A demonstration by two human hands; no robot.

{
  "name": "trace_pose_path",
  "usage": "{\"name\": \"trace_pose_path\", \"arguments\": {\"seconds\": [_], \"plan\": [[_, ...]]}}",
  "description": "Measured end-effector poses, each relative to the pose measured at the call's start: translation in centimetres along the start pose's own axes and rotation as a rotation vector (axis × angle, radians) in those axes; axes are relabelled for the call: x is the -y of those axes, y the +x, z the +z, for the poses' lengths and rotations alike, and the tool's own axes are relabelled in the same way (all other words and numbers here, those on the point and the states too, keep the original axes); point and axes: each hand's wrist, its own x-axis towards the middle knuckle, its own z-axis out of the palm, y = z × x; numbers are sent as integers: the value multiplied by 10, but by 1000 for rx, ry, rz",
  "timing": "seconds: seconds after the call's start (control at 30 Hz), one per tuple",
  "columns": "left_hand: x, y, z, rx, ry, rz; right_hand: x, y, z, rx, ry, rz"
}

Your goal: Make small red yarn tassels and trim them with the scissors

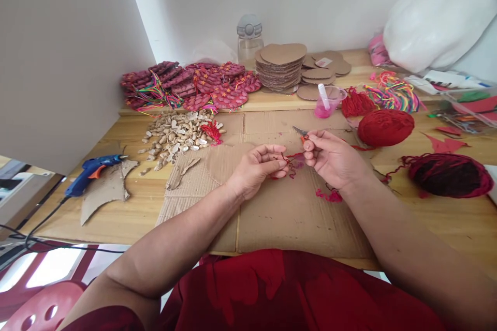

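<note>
Over a cardboard sheet (pixel 279 217), my left hand (pixel 256 168) pinches dark red yarn (pixel 292 157) between thumb and fingers, its loose curly ends hanging down. The strand runs across to my right hand (pixel 332 158). My right fingers are closed around small scissors (pixel 300 131), whose grey blades point up and left and whose orange handle is mostly hidden. Pink-red yarn snippets (pixel 329 195) lie on the cardboard below my right wrist. A red yarn ball (pixel 386 127) and a dark maroon yarn ball (pixel 450 175) rest to the right.
A blue glue gun (pixel 93 171) lies at left by a torn cardboard piece (pixel 106 191). Peanut shells (pixel 174 137) are heaped behind my left hand. Along the back stand decorated red pieces (pixel 217 85), stacked cardboard discs (pixel 280 70), a bottle (pixel 249 41) and a pink cup (pixel 328 102).
</note>
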Motion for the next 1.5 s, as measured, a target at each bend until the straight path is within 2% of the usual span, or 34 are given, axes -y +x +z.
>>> {"name": "trace_pose_path", "arguments": {"seconds": [0.13, 0.2, 0.37, 0.43, 0.53, 0.7, 0.83, 1.0, 1.1, 1.27, 1.5], "plan": [[0, 0, 0, -8, -24, -8, 2, 1, -2, 14, 20, -20], [0, 0, 0, -11, -31, 2, 1, -1, -1, 53, -42, -67], [1, 0, 0, -13, -28, 39, -5, -14, 8, 201, -614, -279], [1, 0, 0, -11, -22, 41, -7, -17, 12, 235, -722, -296], [2, -1, 0, -4, -26, 9, -11, -16, 14, 237, -626, -272], [0, -1, 1, -21, -51, 2, -17, -7, 7, 155, -408, -226], [-2, -1, 1, -39, -69, 1, -20, -5, 4, 199, -431, -146], [-2, -2, 0, -65, -80, 8, -16, -10, 7, 301, -551, -184], [-2, -2, 1, -64, -79, 19, -13, -12, 10, 295, -585, -191], [0, -2, 1, -52, -73, 20, -16, -12, 11, 218, -457, -191], [2, 0, 0, -11, 0, -10, -30, -11, 14, 243, -342, -156]]}}
